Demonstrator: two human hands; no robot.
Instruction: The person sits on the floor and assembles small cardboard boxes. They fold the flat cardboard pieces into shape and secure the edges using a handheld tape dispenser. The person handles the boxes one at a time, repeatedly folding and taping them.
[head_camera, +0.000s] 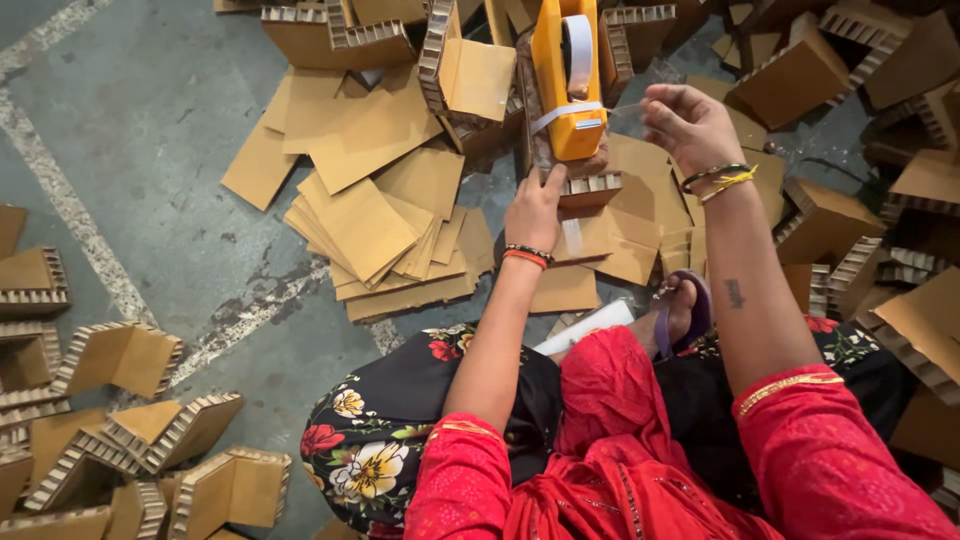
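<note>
Right grip (685, 122) pinches tape (622, 107), fingertips hidden; left hand (535, 208) steadies dispenser (567, 80).

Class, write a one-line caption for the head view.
Left hand steadies a yellow tape dispenser; right hand pulls its tape.

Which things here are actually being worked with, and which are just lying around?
In use:
- yellow tape dispenser
- strip of tape, pinched by the right hand
- honeycomb cardboard piece, steadied by the left hand

Lying about:
- flat cardboard sheets
- folded corner pieces
- concrete floor
</note>
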